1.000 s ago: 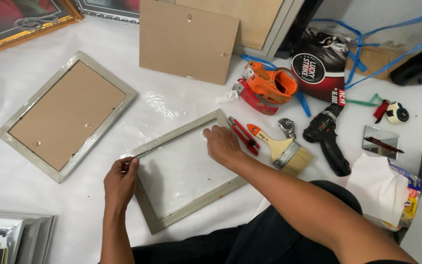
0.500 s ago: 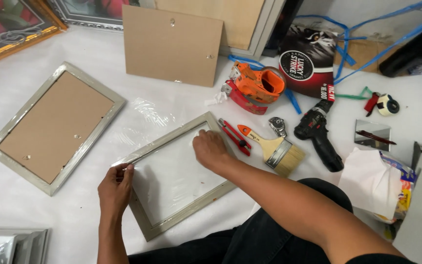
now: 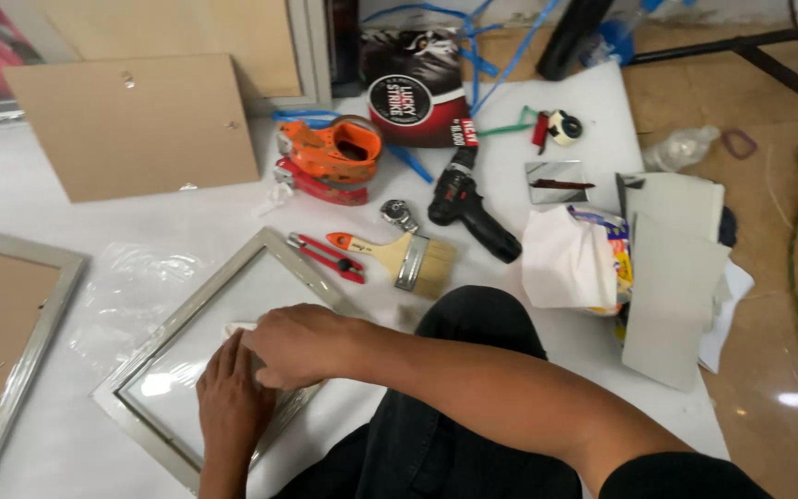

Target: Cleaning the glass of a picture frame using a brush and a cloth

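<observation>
**A:** anyone work out what the person is up to here? both hands sit on the grey frame (image 3: 311, 273), which lies flat on the white surface (image 3: 593, 92) right in front of their knee.

**B:** looks like the pane (image 3: 210, 323) is being pressed or wiped down into the frame; the left hand (image 3: 231, 397) lies on the glass with its fingers stretched out and close together; the right hand (image 3: 293, 345) is palm down across the near rim, fingers together and slightly curved, covering the left fingertips.

**A:** holding anything?

**B:** a small white bit (image 3: 235, 327) pokes out by the fingertips; can't tell if it's a cloth, a tab or paper, or whether the left fingers pinch it, since the right hand hides them; the right hand itself pinches nothing visible.

**A:** and what would the next bit need?

**B:** my guess: even, gentle pressure so the glass stays seated; the board (image 3: 136, 125) up top looks like the matching back, well apart from the frame; brush (image 3: 399, 257) and red cutters (image 3: 325, 256) are just beside the far rim.

**A:** anything else unclear?

**B:** the frame's near corner is under the arms; a second frame (image 3: 48, 314) is cut off at the left edge.
</observation>
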